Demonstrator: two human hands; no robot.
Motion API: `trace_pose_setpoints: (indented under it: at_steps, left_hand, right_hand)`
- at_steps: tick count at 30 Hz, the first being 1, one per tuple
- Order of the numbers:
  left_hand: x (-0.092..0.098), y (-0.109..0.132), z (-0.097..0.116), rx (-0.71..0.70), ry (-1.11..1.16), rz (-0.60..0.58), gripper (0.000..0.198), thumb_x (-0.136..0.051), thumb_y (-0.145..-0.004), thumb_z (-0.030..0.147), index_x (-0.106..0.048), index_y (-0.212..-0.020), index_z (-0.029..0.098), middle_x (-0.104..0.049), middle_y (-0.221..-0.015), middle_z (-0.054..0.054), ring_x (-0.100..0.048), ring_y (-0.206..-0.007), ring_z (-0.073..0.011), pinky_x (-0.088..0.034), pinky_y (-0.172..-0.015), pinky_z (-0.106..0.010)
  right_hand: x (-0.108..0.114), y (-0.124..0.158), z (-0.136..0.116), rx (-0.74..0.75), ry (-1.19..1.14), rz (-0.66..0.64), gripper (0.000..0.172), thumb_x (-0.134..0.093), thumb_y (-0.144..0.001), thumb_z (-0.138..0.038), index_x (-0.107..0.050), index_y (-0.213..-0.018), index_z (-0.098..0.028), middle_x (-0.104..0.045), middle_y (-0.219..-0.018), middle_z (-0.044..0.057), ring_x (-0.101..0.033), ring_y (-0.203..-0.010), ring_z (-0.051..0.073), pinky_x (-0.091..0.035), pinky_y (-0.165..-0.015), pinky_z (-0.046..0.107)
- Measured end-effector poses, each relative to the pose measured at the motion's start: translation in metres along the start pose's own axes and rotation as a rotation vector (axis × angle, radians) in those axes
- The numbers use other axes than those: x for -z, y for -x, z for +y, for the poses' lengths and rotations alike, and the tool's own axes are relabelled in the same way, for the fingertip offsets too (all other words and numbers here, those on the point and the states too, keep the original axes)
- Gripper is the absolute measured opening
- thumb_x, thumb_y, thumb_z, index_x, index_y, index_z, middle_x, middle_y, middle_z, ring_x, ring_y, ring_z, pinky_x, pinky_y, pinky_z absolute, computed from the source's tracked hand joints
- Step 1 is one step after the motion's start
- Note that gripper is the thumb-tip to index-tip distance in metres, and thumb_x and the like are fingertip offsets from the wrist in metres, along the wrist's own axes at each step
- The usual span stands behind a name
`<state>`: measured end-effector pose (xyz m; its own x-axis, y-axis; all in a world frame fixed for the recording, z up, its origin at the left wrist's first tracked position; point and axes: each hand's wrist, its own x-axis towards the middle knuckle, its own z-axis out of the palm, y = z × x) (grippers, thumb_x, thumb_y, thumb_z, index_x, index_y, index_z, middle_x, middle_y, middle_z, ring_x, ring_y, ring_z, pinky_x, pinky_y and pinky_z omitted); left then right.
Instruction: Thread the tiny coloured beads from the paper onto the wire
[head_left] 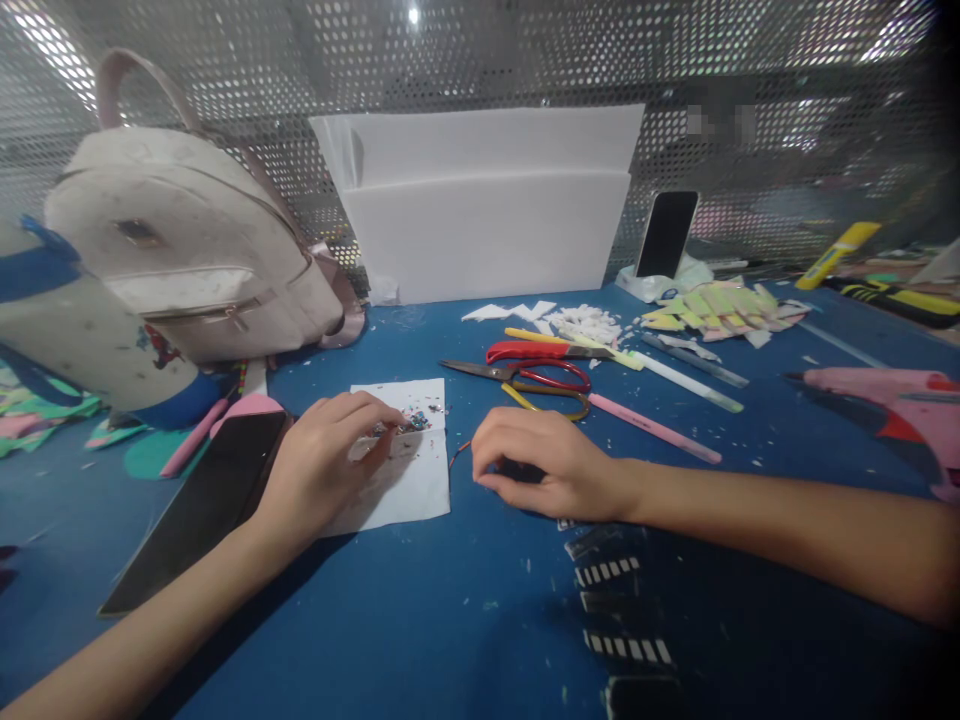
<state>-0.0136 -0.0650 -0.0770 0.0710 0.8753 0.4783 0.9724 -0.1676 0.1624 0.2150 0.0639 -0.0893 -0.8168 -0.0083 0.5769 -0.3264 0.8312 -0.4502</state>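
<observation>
My left hand (330,455) rests over a white paper sheet (412,490), its fingers curled and thumb and index near a small heap of shiny bits (417,420). Whether something tiny sits between those fingertips is too small to tell. Right of the paper, my right hand (544,460) is curled on the blue table (465,620), fingertips close to the thumb; what it holds, if anything, is hidden. A thin dark wire (459,452) lies between the paper and my right hand. Scissors (525,378) lie just beyond my right hand.
A dark phone (206,510) lies left. Behind stand a backpack (202,230), white foam boards (487,230) and an upright phone (667,235). Pens, a red-handled cutter (529,350) and scraps lie beyond my right hand. A pink glue gun (885,385) lies right; striped strips (607,571) in front.
</observation>
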Motion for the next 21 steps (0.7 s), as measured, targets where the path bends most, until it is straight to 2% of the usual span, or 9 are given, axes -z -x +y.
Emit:
trace_pose_setpoints:
  at_steps: [8, 17, 21]
  left_hand:
    - [0.001, 0.002, -0.001, -0.004, 0.002, 0.03, 0.008, -0.057, -0.087, 0.017, -0.063, -0.085, 0.02, -0.071, -0.085, -0.003, -0.063, -0.078, -0.0192, -0.043, -0.07, -0.033]
    - [0.002, 0.006, 0.027, -0.078, 0.162, 0.089, 0.008, -0.059, -0.087, 0.013, -0.062, -0.084, 0.02, -0.072, -0.084, -0.002, -0.066, -0.078, -0.0172, -0.045, -0.073, -0.033]
    - [-0.002, 0.013, 0.044, 0.018, 0.402, -0.015, 0.012, -0.057, -0.088, 0.013, -0.064, -0.084, 0.022, -0.07, -0.085, -0.001, -0.064, -0.081, -0.0164, -0.048, -0.076, -0.032]
  right_hand:
    - [0.0, 0.001, 0.001, -0.008, -0.017, 0.004, 0.004, -0.051, -0.093, -0.017, -0.054, -0.093, -0.018, -0.059, -0.092, 0.004, -0.055, -0.089, 0.013, -0.045, -0.076, 0.027]
    - [0.0, 0.0, 0.0, -0.012, -0.006, -0.014, 0.007, -0.048, -0.094, -0.017, -0.055, -0.093, -0.017, -0.06, -0.091, 0.005, -0.055, -0.088, 0.013, -0.045, -0.078, 0.028]
    - [0.0, -0.001, 0.0, -0.024, -0.011, -0.015, 0.008, -0.048, -0.094, -0.018, -0.056, -0.092, -0.017, -0.061, -0.09, 0.005, -0.055, -0.086, 0.013, -0.045, -0.077, 0.028]
